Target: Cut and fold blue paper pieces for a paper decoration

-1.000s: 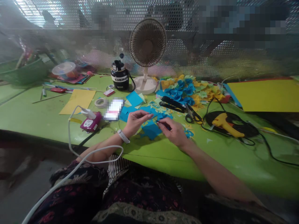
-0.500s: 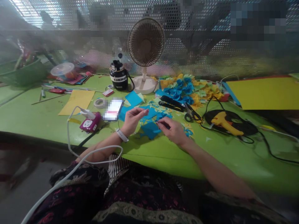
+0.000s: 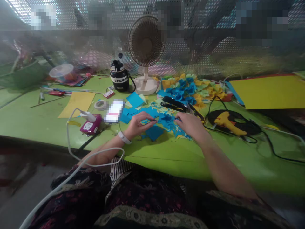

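Observation:
My left hand (image 3: 138, 124), with a white band on its wrist, pinches a thin dark stick (image 3: 154, 118) above scattered blue paper. My right hand (image 3: 189, 124) rests farther right with a small dark tool (image 3: 177, 119) at its fingertips, beside a blue paper flower (image 3: 166, 120). A blue paper square (image 3: 154, 133) lies just below the gap between my hands. Black-handled scissors (image 3: 196, 111) sit just beyond my right fingers, partly hidden by them. Many paper flowers (image 3: 188, 87) in blue, yellow and green are heaped behind.
A green table (image 3: 35, 122) holds a fan (image 3: 145, 41), black flask (image 3: 119, 76), blurred phone (image 3: 114, 111), tape roll (image 3: 101, 105) and pink socket (image 3: 91, 125) with white cable. A yellow glue gun (image 3: 226, 122) sits right on a black mat; yellow card (image 3: 269, 90) lies beyond.
My right hand has moved right, away from the blue square and towards the scissors. A blue paper flower now shows between my hands. The view has shifted slightly.

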`<state>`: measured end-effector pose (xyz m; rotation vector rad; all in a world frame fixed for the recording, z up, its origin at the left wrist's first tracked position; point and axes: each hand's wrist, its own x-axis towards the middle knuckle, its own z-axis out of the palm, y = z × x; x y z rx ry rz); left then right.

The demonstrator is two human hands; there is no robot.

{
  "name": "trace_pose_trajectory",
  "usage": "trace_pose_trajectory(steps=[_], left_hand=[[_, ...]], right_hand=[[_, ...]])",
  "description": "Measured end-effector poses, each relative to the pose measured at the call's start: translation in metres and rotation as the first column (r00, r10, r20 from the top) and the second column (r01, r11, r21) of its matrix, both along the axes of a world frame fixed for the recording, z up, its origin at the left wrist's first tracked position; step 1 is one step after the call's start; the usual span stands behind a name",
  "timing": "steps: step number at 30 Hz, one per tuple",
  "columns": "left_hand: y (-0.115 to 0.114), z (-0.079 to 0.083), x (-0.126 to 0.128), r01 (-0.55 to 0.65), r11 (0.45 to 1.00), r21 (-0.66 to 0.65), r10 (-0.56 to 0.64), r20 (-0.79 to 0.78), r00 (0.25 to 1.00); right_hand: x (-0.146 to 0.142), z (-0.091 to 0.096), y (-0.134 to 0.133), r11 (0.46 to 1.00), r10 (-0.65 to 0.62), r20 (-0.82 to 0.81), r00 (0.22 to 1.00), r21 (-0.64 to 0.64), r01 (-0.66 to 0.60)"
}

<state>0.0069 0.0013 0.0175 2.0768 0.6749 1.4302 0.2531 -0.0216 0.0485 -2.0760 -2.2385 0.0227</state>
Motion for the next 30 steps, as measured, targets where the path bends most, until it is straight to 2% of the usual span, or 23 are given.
trace_pose_trajectory(steps=[3, 7, 17, 23, 25, 27, 28, 30], left_hand=[[0.002, -0.004, -0.001, 0.023, 0.990, 0.138, -0.014, -0.060, 0.998], [0.004, -0.007, -0.001, 0.040, 0.978, 0.205, -0.020, -0.099, 0.995], [0.003, -0.007, -0.001, 0.049, 0.982, 0.180, -0.022, -0.150, 0.988], [0.003, -0.007, -0.001, 0.065, 0.977, 0.201, -0.033, -0.161, 0.986], [0.004, -0.008, -0.001, 0.074, 0.975, 0.212, -0.040, -0.162, 0.986], [0.003, -0.008, -0.001, 0.088, 0.974, 0.210, -0.050, -0.180, 0.982], [0.003, -0.008, -0.001, 0.092, 0.975, 0.204, -0.052, -0.194, 0.980], [0.002, -0.008, -0.002, 0.094, 0.979, 0.182, -0.052, -0.223, 0.973]], right_hand=[[0.000, 0.002, 0.001, 0.998, -0.042, 0.059, 0.997, -0.041, 0.044], [0.001, 0.003, 0.003, 0.993, -0.099, 0.088, 0.991, -0.054, 0.104], [0.004, 0.003, 0.005, 0.983, -0.181, 0.085, 0.980, 0.026, 0.180], [0.005, -0.003, 0.006, 0.984, -0.175, 0.104, 0.979, 0.039, 0.172], [0.002, -0.003, 0.004, 0.984, -0.118, 0.039, 0.992, 0.137, 0.111], [-0.005, -0.003, -0.001, 0.965, 0.077, -0.075, 0.994, 0.257, -0.055], [-0.009, -0.003, -0.004, 0.936, 0.218, -0.130, 0.967, 0.310, -0.169], [-0.018, -0.004, -0.012, 0.841, 0.480, -0.195, 0.855, 0.381, -0.384]])
